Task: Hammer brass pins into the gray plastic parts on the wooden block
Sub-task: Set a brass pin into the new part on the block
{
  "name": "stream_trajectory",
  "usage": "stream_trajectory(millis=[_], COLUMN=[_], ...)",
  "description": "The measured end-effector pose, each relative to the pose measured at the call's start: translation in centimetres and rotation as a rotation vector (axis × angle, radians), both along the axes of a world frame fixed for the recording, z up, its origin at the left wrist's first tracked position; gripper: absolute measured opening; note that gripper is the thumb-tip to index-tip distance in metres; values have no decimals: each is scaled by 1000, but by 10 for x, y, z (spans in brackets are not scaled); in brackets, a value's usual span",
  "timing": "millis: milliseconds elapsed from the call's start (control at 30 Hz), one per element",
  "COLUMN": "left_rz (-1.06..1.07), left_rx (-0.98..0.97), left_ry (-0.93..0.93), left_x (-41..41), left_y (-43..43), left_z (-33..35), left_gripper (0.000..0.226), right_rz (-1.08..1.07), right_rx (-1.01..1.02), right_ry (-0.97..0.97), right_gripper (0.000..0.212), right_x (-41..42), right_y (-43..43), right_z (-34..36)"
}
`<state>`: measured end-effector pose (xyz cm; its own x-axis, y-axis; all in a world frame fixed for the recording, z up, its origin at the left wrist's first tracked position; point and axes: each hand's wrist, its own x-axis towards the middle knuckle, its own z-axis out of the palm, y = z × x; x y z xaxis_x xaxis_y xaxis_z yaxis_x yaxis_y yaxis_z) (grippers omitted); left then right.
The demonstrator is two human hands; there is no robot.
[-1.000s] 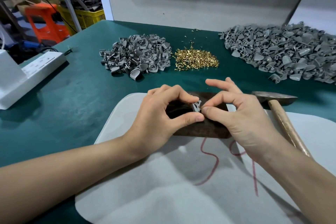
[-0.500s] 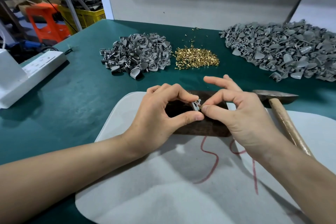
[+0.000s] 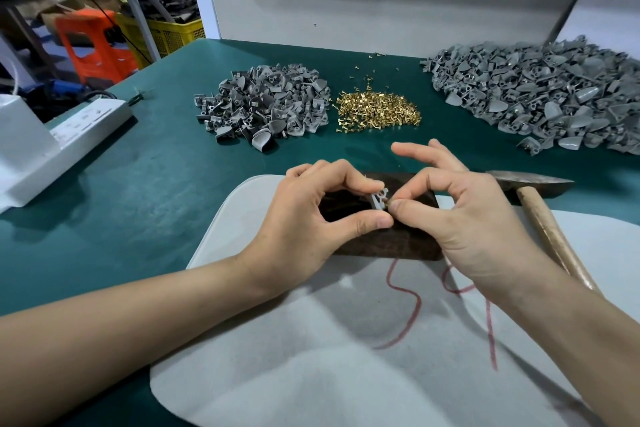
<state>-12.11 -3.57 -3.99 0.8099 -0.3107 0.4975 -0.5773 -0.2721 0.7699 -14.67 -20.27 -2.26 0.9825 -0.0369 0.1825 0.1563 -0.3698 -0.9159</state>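
Gray moulded plastic part [image 3: 378, 199] sits over the dark wooden block [image 3: 391, 243], pinched by the left hand [image 3: 311, 218]. From its three o'clock the right hand [image 3: 460, 229] pinches what I take for a small brass pin [image 3: 387, 204] against it. The wooden-handled iron hammer [image 3: 540, 215] lies farther toward three o'clock, nearest that hand.

power strip [image 3: 90, 122] (white), orange stool [image 3: 90, 42]

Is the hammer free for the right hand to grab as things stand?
Likely yes: the hammer lies just right of the right hand, nothing between them, though its fingers pinch at the gray plastic part.
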Motion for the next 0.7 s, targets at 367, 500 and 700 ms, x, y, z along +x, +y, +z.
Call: stream_trajectory(millis=[367,500,700], left_rz=[-1,-1,-3], left_rx=[7,-6,-9], left_ry=[-9,0,6], left_x=[0,0,1], left_y=[0,0,0], left_z=[1,-1,-1], left_gripper=[26,24,26], right_rz=[7,27,48], right_rx=[68,83,102], right_ry=[33,52,50], right_gripper=[21,21,14], right_x=[0,0,-1], right_y=[-1,-2,-3], right_z=[-1,-2,-2])
